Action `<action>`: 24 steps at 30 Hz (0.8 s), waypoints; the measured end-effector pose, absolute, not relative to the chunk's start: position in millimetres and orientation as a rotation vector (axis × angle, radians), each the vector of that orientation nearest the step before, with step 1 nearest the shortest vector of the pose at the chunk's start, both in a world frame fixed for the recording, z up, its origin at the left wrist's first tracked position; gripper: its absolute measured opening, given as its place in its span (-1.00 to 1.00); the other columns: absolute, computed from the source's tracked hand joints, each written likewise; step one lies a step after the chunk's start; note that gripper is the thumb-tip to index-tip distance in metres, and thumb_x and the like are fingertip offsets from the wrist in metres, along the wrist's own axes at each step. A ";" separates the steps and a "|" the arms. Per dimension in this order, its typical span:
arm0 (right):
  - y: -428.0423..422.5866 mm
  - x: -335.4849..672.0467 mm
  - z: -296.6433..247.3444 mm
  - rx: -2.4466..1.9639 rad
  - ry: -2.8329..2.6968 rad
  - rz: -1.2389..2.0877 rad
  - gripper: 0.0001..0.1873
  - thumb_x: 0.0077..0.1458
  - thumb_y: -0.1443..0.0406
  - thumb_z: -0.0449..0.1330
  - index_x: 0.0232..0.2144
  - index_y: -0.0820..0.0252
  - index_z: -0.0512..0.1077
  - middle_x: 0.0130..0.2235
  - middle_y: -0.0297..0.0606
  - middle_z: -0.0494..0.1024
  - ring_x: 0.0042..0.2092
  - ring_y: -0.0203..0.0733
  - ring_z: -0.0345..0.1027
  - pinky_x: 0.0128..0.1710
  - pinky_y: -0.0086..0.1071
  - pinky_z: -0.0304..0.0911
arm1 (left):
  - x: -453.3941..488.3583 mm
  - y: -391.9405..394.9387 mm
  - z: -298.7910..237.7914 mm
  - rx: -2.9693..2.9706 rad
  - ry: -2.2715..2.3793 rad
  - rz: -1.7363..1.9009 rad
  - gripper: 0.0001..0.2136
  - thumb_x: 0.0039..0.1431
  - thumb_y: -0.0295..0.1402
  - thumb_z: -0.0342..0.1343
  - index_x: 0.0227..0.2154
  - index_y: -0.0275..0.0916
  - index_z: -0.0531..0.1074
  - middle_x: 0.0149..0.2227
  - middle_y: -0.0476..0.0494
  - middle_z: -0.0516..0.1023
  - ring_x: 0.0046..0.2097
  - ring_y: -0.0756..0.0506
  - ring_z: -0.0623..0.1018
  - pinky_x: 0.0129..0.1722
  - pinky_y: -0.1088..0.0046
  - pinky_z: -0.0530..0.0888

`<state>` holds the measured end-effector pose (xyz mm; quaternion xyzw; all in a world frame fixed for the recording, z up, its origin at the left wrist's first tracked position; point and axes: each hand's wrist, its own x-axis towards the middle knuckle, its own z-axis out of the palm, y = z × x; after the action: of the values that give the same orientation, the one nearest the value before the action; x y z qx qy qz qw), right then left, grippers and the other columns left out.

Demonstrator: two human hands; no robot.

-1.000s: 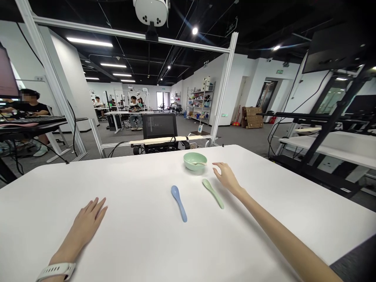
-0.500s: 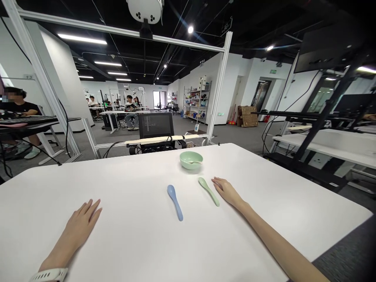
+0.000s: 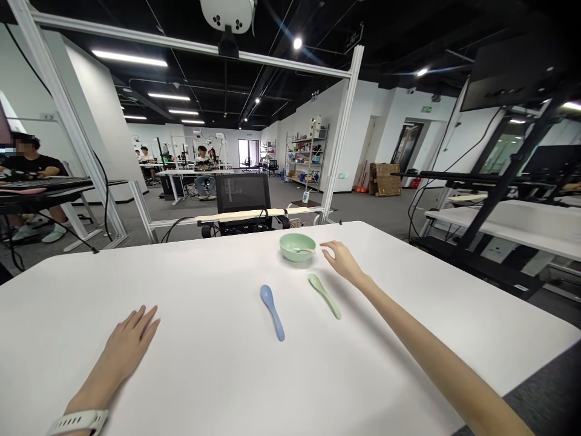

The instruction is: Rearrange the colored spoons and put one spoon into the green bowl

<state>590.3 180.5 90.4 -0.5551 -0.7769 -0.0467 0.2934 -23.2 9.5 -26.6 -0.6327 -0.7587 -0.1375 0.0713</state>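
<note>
- Green bowl [image 3: 296, 257] sits near the table's [image 3: 200, 375] far edge, a pale spoon [image 3: 305, 250] inside.
- Right hand [image 3: 341, 261] hovers just beside its rim, thumb and fingers parted, holding nothing.
- Green spoon [image 3: 324, 297] and blue spoon [image 3: 272, 313] lie nearer the person, a gap between.
- Left hand [image 3: 129, 339] rests flat, fingers slightly spread, gripping nothing; wide tabletop separates it from the spoons.
- Chair [image 3: 242, 192] stands beyond the far edge.

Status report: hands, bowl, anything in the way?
Left hand palm-down on table. Right hand open, empty, beside green bowl. Pale utensil in bowl. No obstacle seen between right hand and bowl.
</note>
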 end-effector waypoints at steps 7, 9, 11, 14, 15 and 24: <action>225.3 539.3 129.7 -1.814 -2.316 -0.024 -0.68 0.35 0.23 0.18 -0.02 0.20 0.67 0.04 -0.05 0.69 0.08 0.02 0.53 0.04 -0.33 0.31 | -17.7 8.0 -22.3 -1.896 -2.293 -0.433 -0.32 0.32 -0.04 -0.24 0.34 -0.30 0.37 0.40 -0.38 0.38 0.43 -0.38 0.35 0.36 -0.04 0.33; 233.0 529.4 127.9 -1.840 -2.318 -0.004 -0.74 0.29 0.23 0.25 -0.10 0.18 0.70 -0.05 -0.08 0.73 -0.02 0.00 0.59 -0.05 -0.36 0.33 | -14.9 6.9 -20.3 -1.890 -2.307 -0.413 -0.31 0.32 -0.03 -0.27 0.35 -0.31 0.35 0.42 -0.37 0.36 0.44 -0.37 0.33 0.38 -0.02 0.30; 238.2 521.8 125.9 -1.857 -2.305 0.000 -0.80 0.24 0.28 0.29 -0.17 0.17 0.72 -0.12 -0.10 0.75 -0.08 -0.02 0.61 -0.11 -0.38 0.33 | -12.7 6.1 -19.0 -1.886 -2.322 -0.386 -0.29 0.32 -0.03 -0.30 0.36 -0.33 0.33 0.43 -0.36 0.34 0.46 -0.37 0.30 0.40 0.00 0.28; 241.0 515.2 128.0 -1.847 -2.267 -0.004 -0.83 0.20 0.37 0.29 -0.27 0.19 0.73 -0.18 -0.11 0.75 -0.13 -0.05 0.61 -0.15 -0.41 0.31 | -11.6 5.6 -19.0 -1.884 -2.324 -0.373 -0.29 0.32 -0.05 -0.31 0.37 -0.33 0.32 0.44 -0.36 0.33 0.46 -0.36 0.30 0.39 0.00 0.28; 240.4 514.9 130.3 -1.834 -2.248 -0.008 -0.81 0.20 0.40 0.27 -0.28 0.20 0.72 -0.19 -0.11 0.75 -0.14 -0.05 0.60 -0.16 -0.41 0.31 | -11.6 5.5 -19.2 -1.880 -2.319 -0.378 -0.30 0.32 -0.05 -0.30 0.36 -0.32 0.33 0.43 -0.36 0.34 0.45 -0.36 0.31 0.39 0.00 0.29; 187.3 588.7 118.3 -1.481 -1.863 -0.092 -0.65 0.22 0.19 0.14 -0.29 0.22 0.70 -0.22 -0.04 0.74 -0.14 0.07 0.53 -0.07 -0.19 0.35 | -13.3 5.3 -18.0 -1.895 -2.323 -0.403 -0.32 0.34 -0.03 -0.26 0.36 -0.29 0.34 0.42 -0.36 0.36 0.45 -0.38 0.32 0.38 -0.03 0.31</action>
<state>588.7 187.3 118.3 -0.5775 -0.7265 -0.0358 0.3708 -13.3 5.3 -18.0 -0.6253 -0.7668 -0.1329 0.0583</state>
